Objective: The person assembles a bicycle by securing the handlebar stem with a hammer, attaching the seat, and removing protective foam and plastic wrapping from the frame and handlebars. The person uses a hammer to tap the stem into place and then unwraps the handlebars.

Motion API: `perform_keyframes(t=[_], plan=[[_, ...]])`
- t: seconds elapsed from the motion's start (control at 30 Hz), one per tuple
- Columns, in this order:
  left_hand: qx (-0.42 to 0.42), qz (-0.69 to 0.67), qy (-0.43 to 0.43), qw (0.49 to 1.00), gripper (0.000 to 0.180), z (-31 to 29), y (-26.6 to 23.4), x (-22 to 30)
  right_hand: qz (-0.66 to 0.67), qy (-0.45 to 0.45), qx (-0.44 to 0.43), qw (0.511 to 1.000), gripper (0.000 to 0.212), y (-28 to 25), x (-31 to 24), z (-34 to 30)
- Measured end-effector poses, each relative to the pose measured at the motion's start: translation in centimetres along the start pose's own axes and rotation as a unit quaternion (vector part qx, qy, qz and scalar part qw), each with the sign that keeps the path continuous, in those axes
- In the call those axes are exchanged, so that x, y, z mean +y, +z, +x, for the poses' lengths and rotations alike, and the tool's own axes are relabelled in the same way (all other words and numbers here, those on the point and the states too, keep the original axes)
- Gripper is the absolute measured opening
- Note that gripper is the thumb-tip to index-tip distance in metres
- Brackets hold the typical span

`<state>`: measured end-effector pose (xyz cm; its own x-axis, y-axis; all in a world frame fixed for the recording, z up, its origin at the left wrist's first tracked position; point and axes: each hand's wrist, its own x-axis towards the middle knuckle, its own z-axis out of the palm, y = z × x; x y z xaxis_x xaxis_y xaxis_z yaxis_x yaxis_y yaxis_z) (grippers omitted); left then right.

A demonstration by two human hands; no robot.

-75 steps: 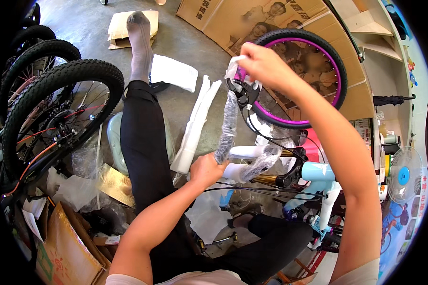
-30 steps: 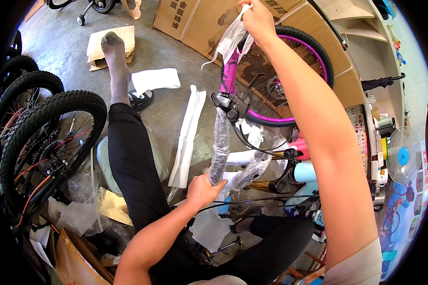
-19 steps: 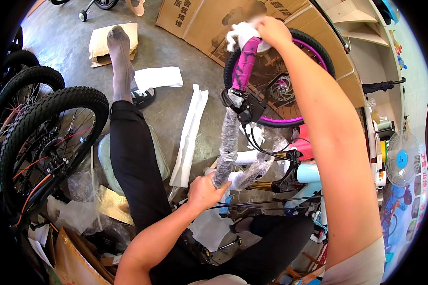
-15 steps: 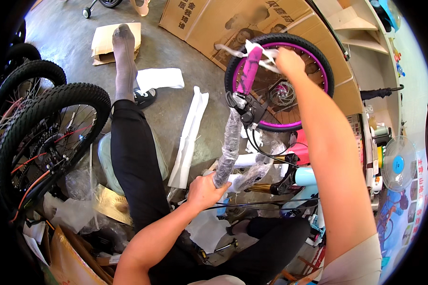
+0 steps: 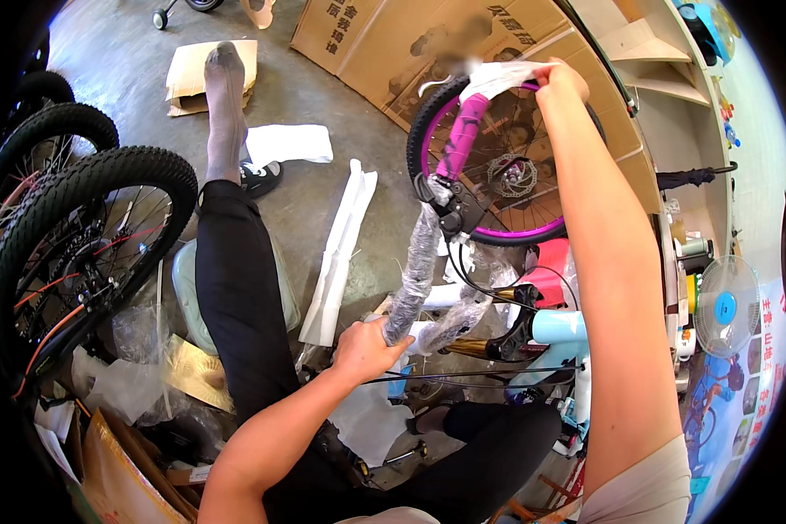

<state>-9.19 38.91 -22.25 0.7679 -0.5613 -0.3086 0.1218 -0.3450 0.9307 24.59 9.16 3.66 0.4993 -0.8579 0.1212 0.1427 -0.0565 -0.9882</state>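
My left hand [image 5: 366, 351] is wrapped round the near end of a bicycle handlebar [image 5: 413, 275] sleeved in clear plastic. At its far end is a purple and dark patterned grip [image 5: 463, 135], with a black brake lever [image 5: 457, 210] and cables below it. White wrapping [image 5: 506, 77] clings to the tip of that grip. With closed fingers, my right hand [image 5: 561, 83] pinches the wrapping's other end and holds it stretched out to the right. Behind the grip stands a wheel [image 5: 517, 234] with a purple rim and brake disc. A light blue frame tube [image 5: 559, 327] lies nearby.
Bicycle wheels [image 5: 96, 271] crowd the left. A large cardboard box [image 5: 367, 52] stands behind the purple wheel. White foam strips [image 5: 336, 253] and crumpled plastic [image 5: 144, 336] litter the floor. At right are shelves [image 5: 651, 52], an umbrella [image 5: 694, 176] and a fan [image 5: 727, 307].
My right hand has moved up and right, drawing the white wrapping taut towards the grip's tip and baring more of the grip. The left hand keeps its hold on the handlebar.
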Motion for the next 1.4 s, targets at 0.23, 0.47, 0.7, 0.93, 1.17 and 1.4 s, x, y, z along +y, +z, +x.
perform_keyframes(t=[0.23,0.47,0.7,0.93,1.17,1.4], plan=[[-0.008,-0.004,0.015,1.000,0.043,0.1,-0.4,-0.2,-0.092,-0.277,-0.019,0.956,0.011,0.7,0.8,-1.4],[-0.015,-0.014,-0.008,1.000,0.042,-0.3,-0.3,0.0,-0.446,-0.574,-0.108,0.678,0.020,-1.1,0.1,1.0],[-0.005,-0.024,0.003,1.000,0.041,0.2,-0.2,-0.2,-0.664,-0.071,-0.456,0.589,0.054,-5.0,1.9,-3.7],[-0.003,-0.012,-0.001,1.000,0.041,0.3,0.2,-0.7,-0.474,-0.041,-0.586,0.655,0.044,-2.5,3.1,-10.0],[-0.040,-0.169,0.024,0.985,0.036,2.0,-0.4,-0.8,-0.448,-0.594,-0.359,0.564,0.037,-1.8,1.9,-17.1],[-0.015,-0.316,-0.043,0.948,0.038,3.2,-3.8,0.3,-0.231,-0.366,-0.495,0.754,0.010,-15.7,4.1,-37.2]])
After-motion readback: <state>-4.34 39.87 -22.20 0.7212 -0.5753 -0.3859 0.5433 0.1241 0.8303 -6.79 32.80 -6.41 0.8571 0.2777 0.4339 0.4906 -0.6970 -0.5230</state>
